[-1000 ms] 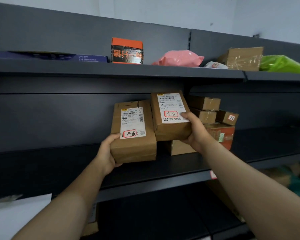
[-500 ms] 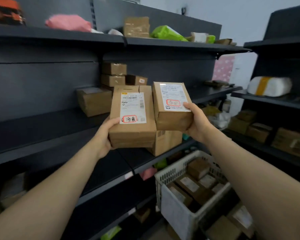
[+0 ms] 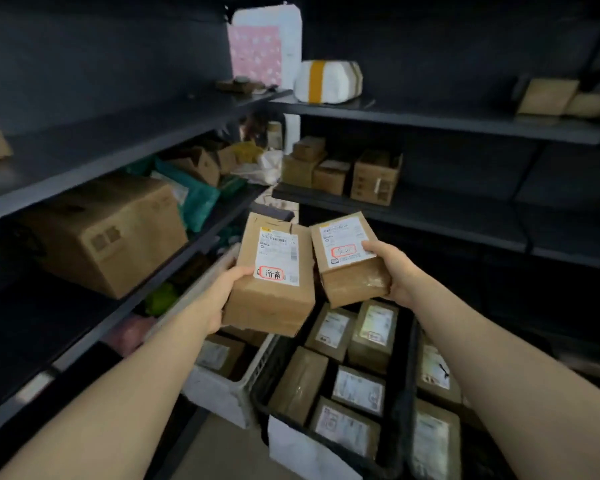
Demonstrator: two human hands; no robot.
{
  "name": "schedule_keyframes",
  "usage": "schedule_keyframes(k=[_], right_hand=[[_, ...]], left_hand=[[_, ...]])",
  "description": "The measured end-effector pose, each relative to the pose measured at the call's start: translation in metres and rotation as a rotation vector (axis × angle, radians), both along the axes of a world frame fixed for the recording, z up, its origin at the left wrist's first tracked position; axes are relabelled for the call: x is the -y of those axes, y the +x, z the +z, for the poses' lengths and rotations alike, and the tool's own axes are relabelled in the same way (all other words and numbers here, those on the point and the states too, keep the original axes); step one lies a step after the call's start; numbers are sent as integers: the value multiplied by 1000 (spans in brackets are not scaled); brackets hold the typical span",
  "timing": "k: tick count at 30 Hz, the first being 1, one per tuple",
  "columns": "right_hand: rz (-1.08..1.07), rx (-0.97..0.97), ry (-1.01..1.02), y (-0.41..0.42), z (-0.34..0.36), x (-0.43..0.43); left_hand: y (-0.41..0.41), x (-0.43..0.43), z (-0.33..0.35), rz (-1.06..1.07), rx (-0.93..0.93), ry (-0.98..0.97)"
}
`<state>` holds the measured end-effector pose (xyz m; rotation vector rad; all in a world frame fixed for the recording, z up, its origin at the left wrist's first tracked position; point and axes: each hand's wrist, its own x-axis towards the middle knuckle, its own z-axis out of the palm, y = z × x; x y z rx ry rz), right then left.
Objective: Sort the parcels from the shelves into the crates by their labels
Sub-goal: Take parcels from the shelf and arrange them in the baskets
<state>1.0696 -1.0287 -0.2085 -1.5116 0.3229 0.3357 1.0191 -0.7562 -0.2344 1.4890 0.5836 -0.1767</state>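
Note:
My left hand point(image 3: 227, 289) grips the larger brown parcel point(image 3: 271, 303), whose white label carries a red-ringed handwritten mark at the bottom. My right hand point(image 3: 394, 268) holds the smaller brown parcel point(image 3: 352, 282), tilted, its white label also marked in red. Both parcels hang side by side above the crates. Below them stands a black crate point(image 3: 404, 393) with several labelled parcels inside. A white crate point(image 3: 222, 393) to its left also holds parcels, partly hidden behind my left arm. Another crate point(image 3: 433, 445) of parcels sits at the right.
Dark shelves point(image 3: 118, 150) run along the left and across the back. A big cardboard box point(image 3: 111, 233) and green bags point(image 3: 198, 199) sit on the left shelf. Small boxes point(image 3: 374, 180) and a white bundle with a yellow band point(image 3: 328, 81) rest on the back shelves.
Both hands have carried the parcels away from the shelf and down, and my view has swung right and downward. The parcels now hang over the crates.

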Motion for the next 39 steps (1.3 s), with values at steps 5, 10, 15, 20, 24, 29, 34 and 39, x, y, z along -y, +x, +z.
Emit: schedule_keyframes(k=[5, 10, 15, 20, 24, 29, 34, 39], right_hand=[[-159, -125, -95, 53, -83, 14], [-289, -247, -110, 92, -160, -6], [-351, -337, -104, 96, -220, -15], [-427, -414, 34, 114, -273, -39], [-457, -351, -20, 135, -303, -58], [-434, -305, -146, 163, -346, -70], [-314, -412, -290, 181, -376, -66], [-160, -285, -743, 186, -367, -75]], left_hand=[[77, -9, -67, -98, -70, 33], [152, -27, -117, -157, -115, 25], [192, -29, -158, -130, -123, -84], [211, -46, -199, -77, -157, -119], [218, -62, -224, -54, -175, -150], [228, -75, -246, 9, -181, -218], [231, -87, -254, 59, -168, -247], [220, -115, -257, 103, -231, -163]])
